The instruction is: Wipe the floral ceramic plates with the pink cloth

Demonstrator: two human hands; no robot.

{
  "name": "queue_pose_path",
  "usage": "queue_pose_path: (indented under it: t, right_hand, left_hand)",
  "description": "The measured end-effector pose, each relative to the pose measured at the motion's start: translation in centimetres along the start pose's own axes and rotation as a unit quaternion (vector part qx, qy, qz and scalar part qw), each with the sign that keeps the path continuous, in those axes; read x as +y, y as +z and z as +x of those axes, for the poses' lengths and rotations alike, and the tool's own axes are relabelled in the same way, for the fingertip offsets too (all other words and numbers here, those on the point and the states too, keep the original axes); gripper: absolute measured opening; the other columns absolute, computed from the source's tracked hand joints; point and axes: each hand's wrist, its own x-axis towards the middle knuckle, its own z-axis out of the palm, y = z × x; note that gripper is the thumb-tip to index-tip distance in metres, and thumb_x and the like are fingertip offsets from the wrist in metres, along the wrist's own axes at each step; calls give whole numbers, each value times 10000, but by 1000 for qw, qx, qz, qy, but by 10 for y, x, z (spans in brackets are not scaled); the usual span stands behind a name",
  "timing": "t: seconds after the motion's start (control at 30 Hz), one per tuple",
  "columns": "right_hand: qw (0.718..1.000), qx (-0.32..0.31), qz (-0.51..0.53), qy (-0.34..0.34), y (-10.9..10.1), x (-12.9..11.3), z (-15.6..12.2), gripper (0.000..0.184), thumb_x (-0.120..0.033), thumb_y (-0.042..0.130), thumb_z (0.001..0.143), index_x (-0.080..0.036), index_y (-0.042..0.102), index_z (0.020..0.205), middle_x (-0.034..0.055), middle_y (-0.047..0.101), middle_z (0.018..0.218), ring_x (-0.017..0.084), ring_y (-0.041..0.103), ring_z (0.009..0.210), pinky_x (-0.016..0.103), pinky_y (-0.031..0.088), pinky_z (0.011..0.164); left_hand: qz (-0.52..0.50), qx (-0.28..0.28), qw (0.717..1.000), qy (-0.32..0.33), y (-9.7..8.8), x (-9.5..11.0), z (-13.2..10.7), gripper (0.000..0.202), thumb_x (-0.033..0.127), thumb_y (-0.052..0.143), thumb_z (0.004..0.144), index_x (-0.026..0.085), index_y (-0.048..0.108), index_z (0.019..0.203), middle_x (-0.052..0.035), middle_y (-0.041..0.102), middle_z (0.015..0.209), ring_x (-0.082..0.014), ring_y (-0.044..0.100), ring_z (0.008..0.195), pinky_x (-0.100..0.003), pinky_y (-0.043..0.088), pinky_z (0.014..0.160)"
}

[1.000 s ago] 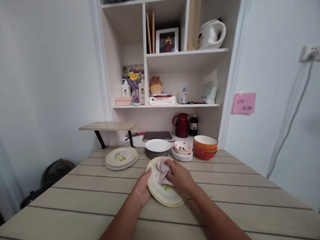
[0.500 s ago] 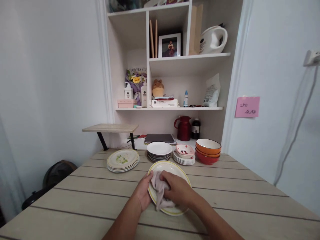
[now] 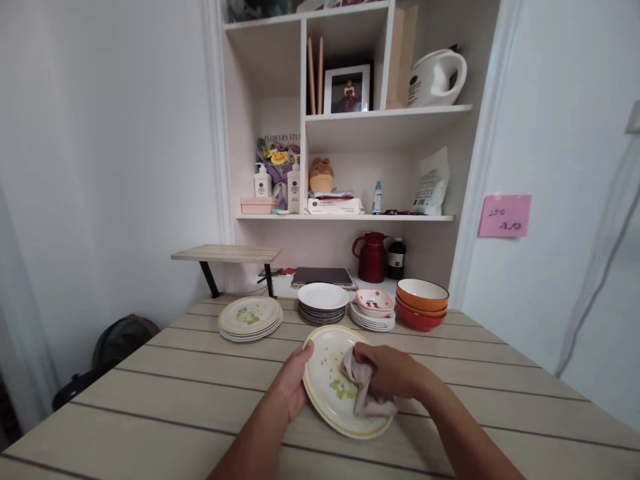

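Note:
A cream plate with a yellow rim and a green leaf pattern is tilted up above the table in front of me. My left hand grips its left edge, thumb on the rim and the other fingers hidden behind. Bunched in my right hand is a greyish-pink cloth, pressed against the right side of the plate's face. Part of the pattern is covered by the cloth.
Behind the plate stand a stack of patterned plates, a stack topped by a white plate, small dishes and orange and red bowls. A small raised wooden shelf stands at the back left, a red jug behind.
My right hand has moved the cloth from the left and middle of the plate to its right side, uncovering the leaf pattern. My left hand still grips the left edge.

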Motion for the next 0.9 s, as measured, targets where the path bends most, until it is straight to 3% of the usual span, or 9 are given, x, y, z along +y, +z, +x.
queue_pose_path:
  t: [0.13,0.2,0.37,0.57,0.73,0.9]
  right_hand:
    - [994,-56,33,-89,6,-18,-6,281,-236,677,573,-251,554,825,-39,623,756,144,506,653,240,276,551]
    - [992,-18,49,-112,15,-33,-3,286,-244,666,589,-248,549,850,-33,633,789,146,510,675,240,287,568]
    - [994,75,44,-66,31,-56,10,375,-220,556,702,-271,519,1072,23,634,1038,191,549,873,270,300,669]
    - [995,101,19,12,20,-26,16,443,-218,500,770,-296,505,1206,59,599,1133,214,566,941,288,312,696]
    - [998,55,4,26,1,0,6,421,-166,549,687,-279,590,1090,59,653,1033,244,573,916,295,315,670]
    - [995,-73,51,-53,-9,-6,-9,302,-141,623,571,-267,631,845,-35,671,794,173,574,732,241,341,592]
  left_hand:
    - [-6,6,1000,3,-1,0,1,457,293,642,813,133,575,1236,-153,736,1047,-282,689,973,-399,491,913]
    - [-8,12,1000,4,-2,-1,3,425,289,644,811,130,593,1202,-138,750,998,-274,700,936,-386,506,887]
    - [-12,14,1000,2,-2,-2,7,376,317,640,808,112,633,1123,-119,762,898,-272,708,881,-371,530,833]
    - [-11,2,1000,-3,-2,-1,5,477,294,640,813,148,563,1260,-150,737,1045,-277,700,933,-403,501,897]
    - [-1,-9,1000,-11,-3,-1,2,510,322,621,828,148,531,1298,-173,705,1127,-295,671,1023,-429,469,948]
    - [-9,-13,1000,-8,-3,-1,2,500,316,630,820,151,542,1283,-172,713,1108,-296,675,1013,-427,475,937]
